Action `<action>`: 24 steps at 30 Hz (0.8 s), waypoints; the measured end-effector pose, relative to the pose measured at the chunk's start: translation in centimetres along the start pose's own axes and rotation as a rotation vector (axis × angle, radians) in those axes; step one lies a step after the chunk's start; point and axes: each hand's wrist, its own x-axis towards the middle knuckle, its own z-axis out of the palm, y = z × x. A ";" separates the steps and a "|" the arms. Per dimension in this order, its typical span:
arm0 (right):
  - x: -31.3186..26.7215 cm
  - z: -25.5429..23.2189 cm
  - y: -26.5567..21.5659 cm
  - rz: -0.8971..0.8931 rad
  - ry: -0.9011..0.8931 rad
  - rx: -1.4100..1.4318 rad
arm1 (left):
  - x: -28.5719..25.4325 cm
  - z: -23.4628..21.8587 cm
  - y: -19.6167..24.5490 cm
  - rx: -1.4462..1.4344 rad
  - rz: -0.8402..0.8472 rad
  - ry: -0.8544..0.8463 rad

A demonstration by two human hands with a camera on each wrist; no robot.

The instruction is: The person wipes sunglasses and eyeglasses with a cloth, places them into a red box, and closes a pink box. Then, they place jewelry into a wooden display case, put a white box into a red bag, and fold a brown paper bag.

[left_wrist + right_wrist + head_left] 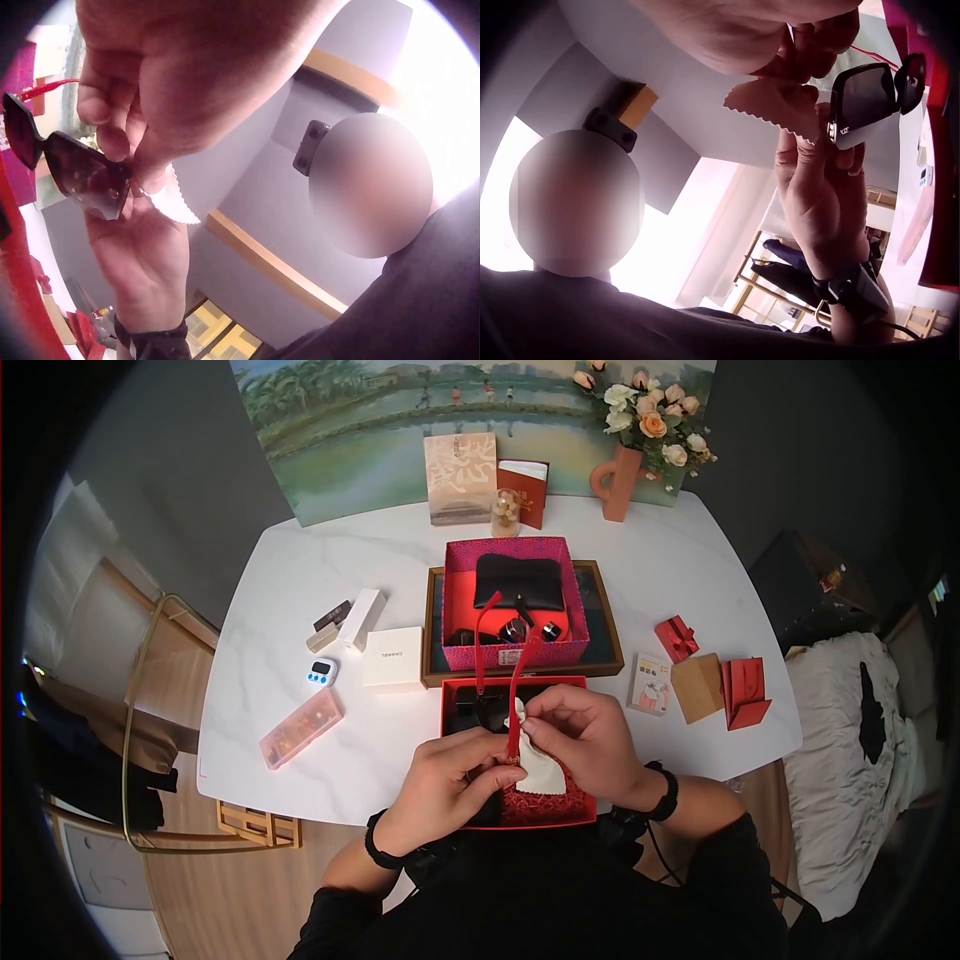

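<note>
Sunglasses with dark lenses (82, 176) and red temples (516, 705) are held above an open red box (580, 815) lined with red shredded paper. My left hand (448, 780) pinches them at the corner where lens and temple meet. A white cloth (541, 768) with a zigzag edge hangs from the fingers of my right hand (592, 745), which pinch it against the red temple. In the right wrist view, the cloth lies beside the lens and a small pale logo shows on the frame's corner.
Behind stands a purple patterned box (515, 657) holding a black pouch (520, 580) and small items, on a dark framed tray (607, 625). To the left are a white box (394, 657), a timer (321, 673) and a pink case (302, 730). Red packets (745, 695) lie right.
</note>
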 end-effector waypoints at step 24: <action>0.0 0.5 0.8 -0.081 0.052 0.080 | -0.1 0.3 -0.9 0.050 0.096 0.046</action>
